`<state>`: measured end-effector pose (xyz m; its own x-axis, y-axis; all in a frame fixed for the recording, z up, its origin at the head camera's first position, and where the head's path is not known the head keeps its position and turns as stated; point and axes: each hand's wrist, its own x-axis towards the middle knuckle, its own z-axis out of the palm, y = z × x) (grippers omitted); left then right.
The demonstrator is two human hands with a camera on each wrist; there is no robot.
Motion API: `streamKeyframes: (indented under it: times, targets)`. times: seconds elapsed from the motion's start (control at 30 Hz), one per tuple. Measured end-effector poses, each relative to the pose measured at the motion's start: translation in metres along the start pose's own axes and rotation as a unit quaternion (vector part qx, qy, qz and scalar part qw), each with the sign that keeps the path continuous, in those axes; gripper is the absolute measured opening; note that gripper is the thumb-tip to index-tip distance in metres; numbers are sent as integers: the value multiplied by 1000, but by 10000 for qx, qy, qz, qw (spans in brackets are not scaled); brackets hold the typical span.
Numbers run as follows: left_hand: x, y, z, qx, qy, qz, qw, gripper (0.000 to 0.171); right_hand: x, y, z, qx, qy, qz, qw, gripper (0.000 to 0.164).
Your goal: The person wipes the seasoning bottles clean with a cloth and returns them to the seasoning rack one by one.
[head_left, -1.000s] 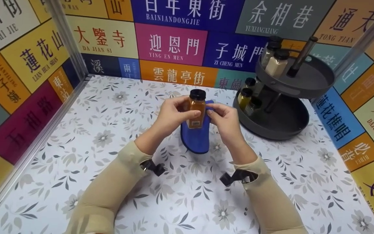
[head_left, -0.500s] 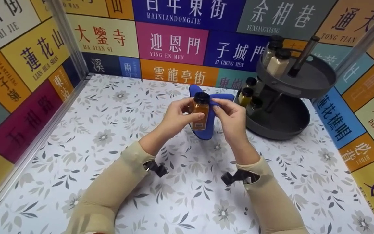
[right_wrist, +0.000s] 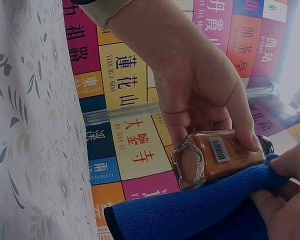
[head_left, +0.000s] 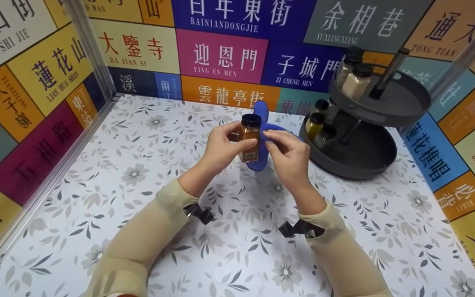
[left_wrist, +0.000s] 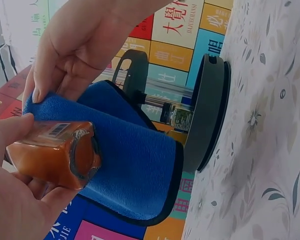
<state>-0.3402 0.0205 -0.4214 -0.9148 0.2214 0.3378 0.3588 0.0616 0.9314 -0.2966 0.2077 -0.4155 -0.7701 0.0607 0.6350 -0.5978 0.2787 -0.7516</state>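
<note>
My left hand grips a square glass jar of orange-brown powder with a black cap, upright above the table. A barcode label shows on the jar in the right wrist view. My right hand pinches a blue cloth with dark edging near the jar's cap. The cloth hangs folded along the side of the jar, and in the right wrist view it lies against the glass. Part of the cloth is hidden behind the jar and my right fingers.
A dark two-tier round rack stands at the right back. Its upper tier bears a jar of pale powder and another jar; several small jars sit below, one yellow. Sign-printed panels wall in the floral-patterned table.
The blue cloth has risen and swung round, its lower end higher than before and its top now above the jar's cap. Both hands shifted slightly right, keeping hold of jar and cloth.
</note>
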Motion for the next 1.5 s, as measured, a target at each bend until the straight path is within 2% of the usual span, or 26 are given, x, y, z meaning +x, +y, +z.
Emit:
streamKeyframes:
  times: [0.17,0.3,0.57,0.73,0.97,1.07,1.2,1.3,1.5]
  targets:
    - [0,3,-5,-160,268,-37,9995,36,-2,1,5,-44,-208,-157,9997,21]
    - [3,5,-11,-519,463,-29,9976,35,-5,3,8,-107,-410,-239,9988,22]
    - [6,10,-18,-934,568,293,9936,33,-7,4,9,-282,-529,-454,9972,26]
    - [7,11,-20,-1300,596,369,9890,33,-8,5,11,-111,-544,-239,9982,26]
    - [5,12,-19,-1623,110,445,9857,39,-4,9,9,298,-403,807,9955,19]
    - [4,12,-17,-1665,-194,509,9845,42,0,9,5,417,-386,1093,9924,18]
    - [2,12,-14,-1623,-685,588,9826,39,4,6,0,545,-346,1197,9907,17]
    - [0,12,-12,-1341,-936,636,9845,38,6,1,-3,485,-319,1156,9916,18]
    - [-3,7,-5,-581,-1119,712,9895,42,8,-4,-10,311,-124,1148,9928,18]
